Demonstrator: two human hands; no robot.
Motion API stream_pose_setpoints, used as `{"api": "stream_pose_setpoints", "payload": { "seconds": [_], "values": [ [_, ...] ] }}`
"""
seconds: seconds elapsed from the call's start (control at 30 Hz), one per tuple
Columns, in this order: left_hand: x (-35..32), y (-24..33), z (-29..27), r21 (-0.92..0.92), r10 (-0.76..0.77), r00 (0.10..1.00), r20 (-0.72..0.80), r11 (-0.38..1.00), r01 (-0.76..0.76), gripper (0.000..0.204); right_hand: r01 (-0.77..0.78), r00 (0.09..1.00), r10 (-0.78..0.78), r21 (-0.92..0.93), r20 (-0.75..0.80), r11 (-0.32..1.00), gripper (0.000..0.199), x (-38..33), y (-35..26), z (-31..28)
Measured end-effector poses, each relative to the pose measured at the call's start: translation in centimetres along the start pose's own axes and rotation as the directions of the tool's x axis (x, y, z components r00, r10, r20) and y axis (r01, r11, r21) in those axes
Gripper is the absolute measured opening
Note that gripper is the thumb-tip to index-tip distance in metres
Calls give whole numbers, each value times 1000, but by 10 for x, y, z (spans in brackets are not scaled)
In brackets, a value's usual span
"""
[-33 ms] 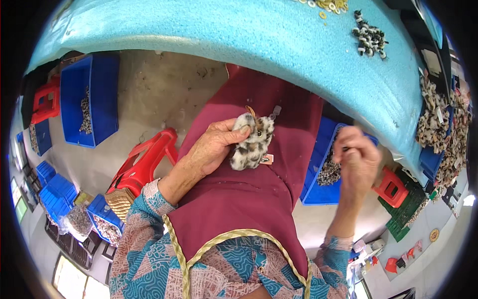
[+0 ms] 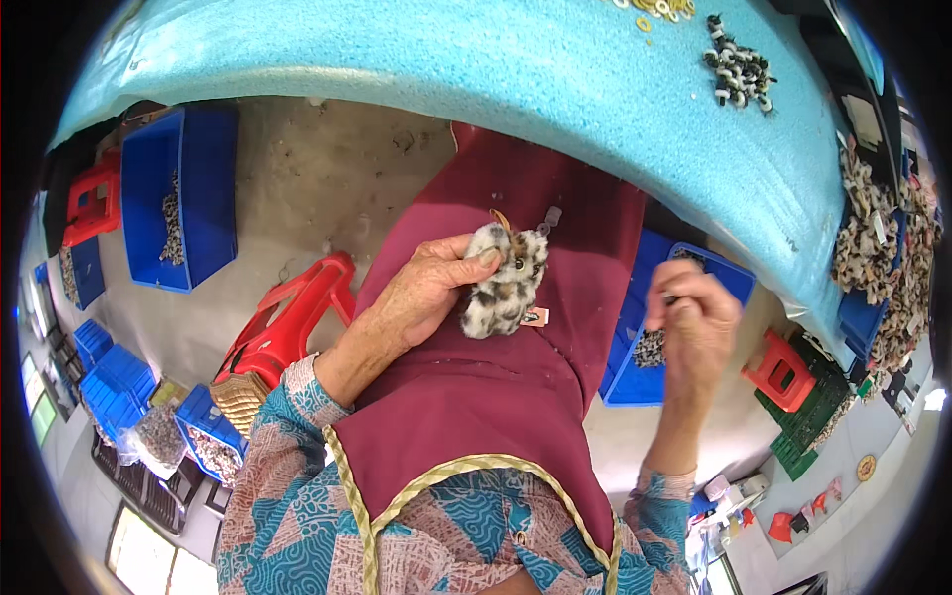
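Left hand pinching the spotted plush in its fingers | right hand curled, grip unclear | sharp tug could slip plush loose

- Plush toy: fluffy, matt faux fur w/ small glossy eyes.
- Apron: smooth, matt cloth, lt. creased.
- Shirt: matt printed cloth, soft-looking.
- Tbl. cover: foam-like sheet, pebbly, sl. sheen.
- Red stool: hard plastic, smooth & glossy.
- Blue bin: smooth plastic, semi-gloss.
- Floor: concrete-like, matt, stained.
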State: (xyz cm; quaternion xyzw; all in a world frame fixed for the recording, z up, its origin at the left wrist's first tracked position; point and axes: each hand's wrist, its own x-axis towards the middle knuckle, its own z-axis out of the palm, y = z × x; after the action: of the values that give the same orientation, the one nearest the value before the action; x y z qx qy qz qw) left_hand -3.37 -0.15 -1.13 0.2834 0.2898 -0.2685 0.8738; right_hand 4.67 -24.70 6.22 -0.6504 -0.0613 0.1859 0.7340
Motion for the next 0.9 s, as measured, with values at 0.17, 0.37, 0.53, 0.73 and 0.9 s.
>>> {"api": "stream_pose_setpoints", "payload": {
  "seconds": [0.17, 0.37, 0.53, 0.73, 0.9],
  "values": [
    [-3, 3, 13, 11, -88, 996, -1, 996, 88, 27, -253, 959, 275, 223, -70, 941, 17, -36, 48, 13],
    [-4, -3, 17, 87, -112, 994, 2, 990, 111, 27, -340, 920, 378, 271, -101, 901, 20, -46, 58, 29],
    [-2, -9, 25, 201, -54, 996, -73, 977, 68, 27, -343, 919, 389, 351, -68, 871, 19, -50, 57, 42],
    [0, -12, 35, 228, -139, 987, -75, 962, 153, 24, -372, 899, 431, 394, -72, 841, 22, -56, 48, 46],
    [2, -14, 46, 146, -248, 966, -67, 956, 256, 24, -419, 863, 488, 355, -129, 836, 19, -59, 39, 49]
  ]
}}
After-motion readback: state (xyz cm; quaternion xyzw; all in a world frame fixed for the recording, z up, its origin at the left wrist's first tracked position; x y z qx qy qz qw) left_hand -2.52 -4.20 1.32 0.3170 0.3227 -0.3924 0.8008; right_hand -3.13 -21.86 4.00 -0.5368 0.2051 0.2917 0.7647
